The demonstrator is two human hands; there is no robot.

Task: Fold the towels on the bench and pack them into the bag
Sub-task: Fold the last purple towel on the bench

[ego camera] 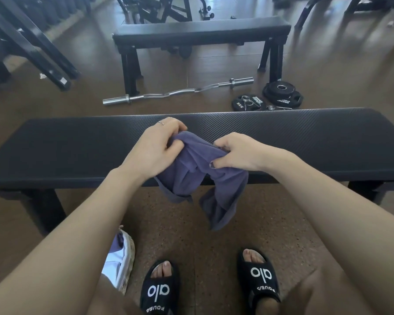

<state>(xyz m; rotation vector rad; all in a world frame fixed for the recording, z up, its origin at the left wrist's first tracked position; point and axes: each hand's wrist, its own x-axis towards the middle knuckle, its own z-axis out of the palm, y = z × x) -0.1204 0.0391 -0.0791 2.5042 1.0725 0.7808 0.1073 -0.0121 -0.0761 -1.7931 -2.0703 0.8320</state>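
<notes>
I have the purple towel point(198, 171) bunched between both hands at the middle of the frame, above the near edge of the black bench point(77, 146). My left hand point(152, 148) grips the towel's upper left end, fingers curled over the top of the cloth and thumb pressed into it from the near side. My right hand point(237, 153) pinches a gathered fold just to the right, thumb under, fingers wrapped over. The two hands sit close together, with a short hump of fabric between them.

Below my grip the towel hangs loose in two uneven lobes: a shorter one drops under my left hand, a longer one falls toward the lower centre, past the bench edge and in front of the speckled floor point(187, 235). Whether the cloth touches the bench top behind my hands I cannot tell; my hands cover that spot.

At the lower left, a woven bag point(129, 258) peeks out from behind my left forearm, with pale and purple cloth showing inside; most of it is hidden, so I cannot make out its shape or how full it is.

My feet in black slides point(159, 289) show at the bottom of the frame.
</notes>
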